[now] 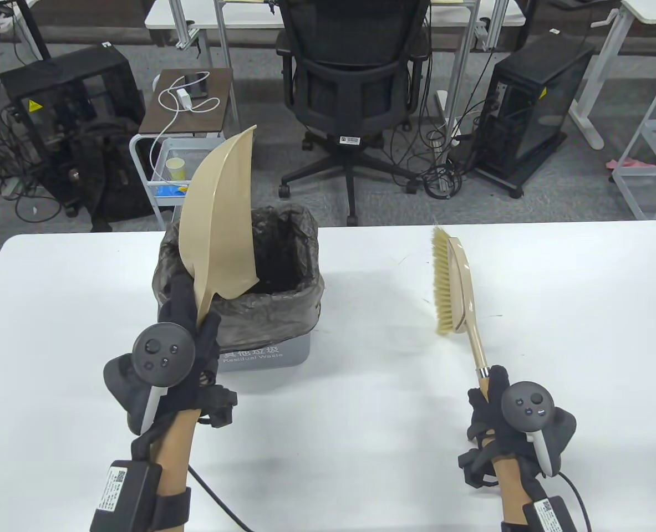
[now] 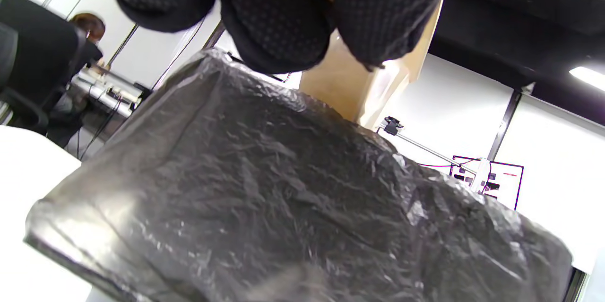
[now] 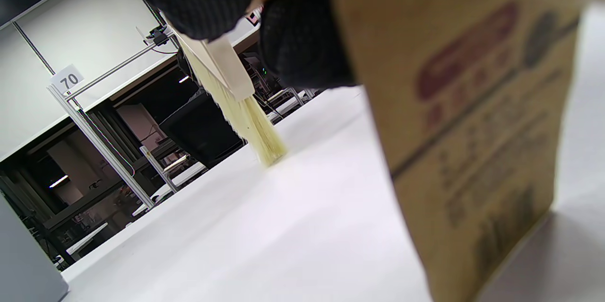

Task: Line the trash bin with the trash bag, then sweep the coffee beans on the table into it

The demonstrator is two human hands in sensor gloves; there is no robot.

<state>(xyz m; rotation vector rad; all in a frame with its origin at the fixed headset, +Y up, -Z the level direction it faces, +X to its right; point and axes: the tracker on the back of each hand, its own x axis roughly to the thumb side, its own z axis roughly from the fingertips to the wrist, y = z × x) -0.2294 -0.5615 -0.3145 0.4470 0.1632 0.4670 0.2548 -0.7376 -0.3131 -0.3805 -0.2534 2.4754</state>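
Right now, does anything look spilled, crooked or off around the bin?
Nothing stands out. The bag lines the bin with its edge folded over the rim, the dustpan is tipped over the opening, and no beans show on the table.

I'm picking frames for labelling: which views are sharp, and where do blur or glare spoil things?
Table view: sharp and evenly lit, with soft shadows beside the bin and brush. Left wrist view: the bag shows glare patches, fingers are close and soft, and a ceiling light is blown out. Right wrist view: a brown printed surface is badly blurred; the bristles are moderately sharp.
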